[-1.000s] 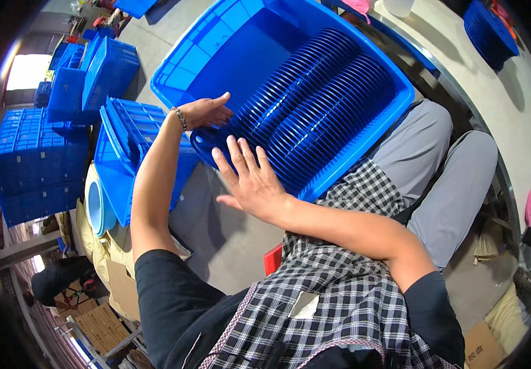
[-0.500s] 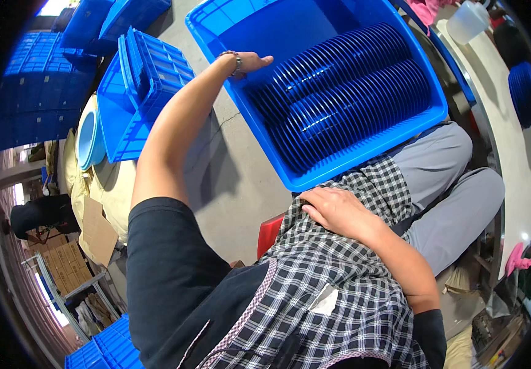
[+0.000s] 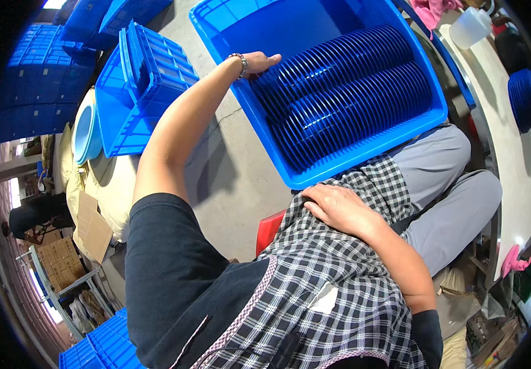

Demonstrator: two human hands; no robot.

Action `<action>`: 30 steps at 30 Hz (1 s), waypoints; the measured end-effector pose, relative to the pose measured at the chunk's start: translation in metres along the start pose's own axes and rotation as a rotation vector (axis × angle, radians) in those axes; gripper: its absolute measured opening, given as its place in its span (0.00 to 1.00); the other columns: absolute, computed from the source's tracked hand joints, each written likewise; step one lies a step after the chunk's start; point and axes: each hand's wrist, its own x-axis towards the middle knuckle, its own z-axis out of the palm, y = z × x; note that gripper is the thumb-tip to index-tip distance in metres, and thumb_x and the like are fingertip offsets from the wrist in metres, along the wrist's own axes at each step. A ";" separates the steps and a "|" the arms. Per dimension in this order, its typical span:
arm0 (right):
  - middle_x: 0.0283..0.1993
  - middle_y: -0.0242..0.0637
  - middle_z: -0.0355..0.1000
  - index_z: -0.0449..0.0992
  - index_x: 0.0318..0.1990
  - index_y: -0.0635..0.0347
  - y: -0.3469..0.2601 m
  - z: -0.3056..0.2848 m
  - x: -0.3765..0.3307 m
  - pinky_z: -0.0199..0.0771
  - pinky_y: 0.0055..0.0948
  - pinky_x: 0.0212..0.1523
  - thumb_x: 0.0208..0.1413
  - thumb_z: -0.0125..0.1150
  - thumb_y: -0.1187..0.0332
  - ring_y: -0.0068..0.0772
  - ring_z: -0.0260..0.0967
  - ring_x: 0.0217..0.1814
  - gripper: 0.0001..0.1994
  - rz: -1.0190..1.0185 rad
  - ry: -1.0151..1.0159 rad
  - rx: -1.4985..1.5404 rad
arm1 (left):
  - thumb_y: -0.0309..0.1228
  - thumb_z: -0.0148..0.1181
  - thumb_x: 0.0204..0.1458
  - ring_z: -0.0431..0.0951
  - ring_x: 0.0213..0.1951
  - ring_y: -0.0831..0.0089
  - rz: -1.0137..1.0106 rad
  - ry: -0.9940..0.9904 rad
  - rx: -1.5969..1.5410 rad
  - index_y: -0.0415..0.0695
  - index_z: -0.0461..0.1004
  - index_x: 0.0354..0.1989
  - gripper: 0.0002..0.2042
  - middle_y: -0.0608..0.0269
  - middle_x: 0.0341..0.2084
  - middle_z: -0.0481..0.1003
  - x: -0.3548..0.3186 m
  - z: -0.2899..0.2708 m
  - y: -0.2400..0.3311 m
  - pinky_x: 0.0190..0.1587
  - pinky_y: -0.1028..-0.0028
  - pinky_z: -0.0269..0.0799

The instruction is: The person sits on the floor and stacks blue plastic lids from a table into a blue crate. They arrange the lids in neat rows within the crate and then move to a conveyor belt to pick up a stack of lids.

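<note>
A large blue plastic bin [image 3: 370,142] stands tilted in front of me, its near edge by my lap. Two long rows of thin, round dark-blue discs [image 3: 345,114] fill its right part, standing on edge and closely spaced. My left hand [image 3: 259,63], with a beaded bracelet at the wrist, reaches over the bin's left side to the left end of the far row. Its thumb sticks out to the right; the other fingers are mostly hidden, so any grip on a disc cannot be made out. My right hand [image 3: 338,209] lies flat and empty on my checked apron [image 3: 339,258].
At the left are a blue crate [image 3: 118,117] with more crates nested in it, a light-blue basin [image 3: 87,132] and stacked blue crates [image 3: 35,92]. On the right a white table [image 3: 505,160] carries a dark-blue stack of round pieces [image 3: 527,101] and a translucent bottle [image 3: 469,27].
My left hand has moved slightly to the right along the discs. My right hand stays on my lap. The whole view has shifted a little.
</note>
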 end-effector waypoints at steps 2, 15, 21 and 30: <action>0.47 0.48 0.79 0.77 0.53 0.63 0.004 -0.001 -0.002 0.79 0.48 0.54 0.67 0.60 0.64 0.53 0.78 0.52 0.13 0.017 -0.009 0.015 | 0.69 0.40 0.66 0.65 0.72 0.42 -0.019 0.063 0.067 0.33 0.72 0.66 0.45 0.35 0.67 0.68 -0.008 0.006 0.009 0.70 0.43 0.62; 0.47 0.45 0.80 0.79 0.53 0.58 0.007 -0.018 -0.009 0.81 0.45 0.50 0.68 0.60 0.63 0.51 0.79 0.49 0.12 0.042 0.157 0.041 | 0.67 0.41 0.66 0.80 0.56 0.48 -0.102 0.193 0.172 0.37 0.73 0.65 0.42 0.42 0.56 0.78 0.000 -0.004 0.002 0.60 0.49 0.73; 0.48 0.46 0.81 0.80 0.51 0.61 0.017 -0.094 -0.055 0.80 0.44 0.51 0.67 0.62 0.63 0.52 0.80 0.49 0.12 0.048 0.330 0.167 | 0.72 0.44 0.62 0.83 0.40 0.55 0.010 0.208 0.093 0.34 0.77 0.56 0.45 0.45 0.41 0.80 -0.040 -0.006 0.031 0.46 0.55 0.77; 0.56 0.44 0.77 0.80 0.52 0.61 0.138 -0.386 -0.201 0.73 0.43 0.64 0.55 0.67 0.75 0.46 0.72 0.62 0.16 0.391 1.226 -0.907 | 0.55 0.53 0.66 0.67 0.16 0.74 0.025 0.287 -0.425 0.43 0.73 0.16 0.31 0.65 0.14 0.71 0.043 0.015 -0.049 0.21 0.68 0.59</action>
